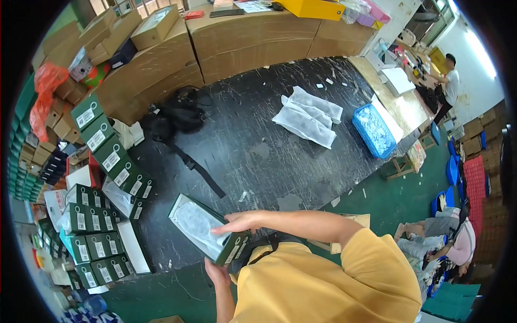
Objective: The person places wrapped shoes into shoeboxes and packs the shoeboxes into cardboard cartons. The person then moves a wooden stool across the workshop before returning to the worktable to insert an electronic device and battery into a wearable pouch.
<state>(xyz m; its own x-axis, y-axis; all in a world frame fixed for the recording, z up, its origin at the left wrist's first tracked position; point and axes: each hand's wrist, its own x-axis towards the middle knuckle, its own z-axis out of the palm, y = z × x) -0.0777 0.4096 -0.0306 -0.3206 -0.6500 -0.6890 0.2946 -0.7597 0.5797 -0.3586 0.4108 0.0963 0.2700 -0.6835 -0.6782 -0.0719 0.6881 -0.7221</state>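
A dark green shoebox [232,248] is tilted at the front edge of the black table, close against my body. White tissue-like wrapping [196,222] fills it, and what lies beneath is hidden. My left hand [217,273] holds the box from its near lower side; its fingers are partly hidden under it. Over the right rim reaches my right hand [241,222], with fingers stretched out and resting on the white wrapping. Left of the box stands an upright green lid or box part with a white inside [134,248].
Labelled green shoeboxes [99,245] are stacked on the left. On the black table [242,145] lie a black bag [180,116] with a strap, white wrapping sheets [309,116] and a blue basket [373,131]. Cartons line the back. Two other people work at the right.
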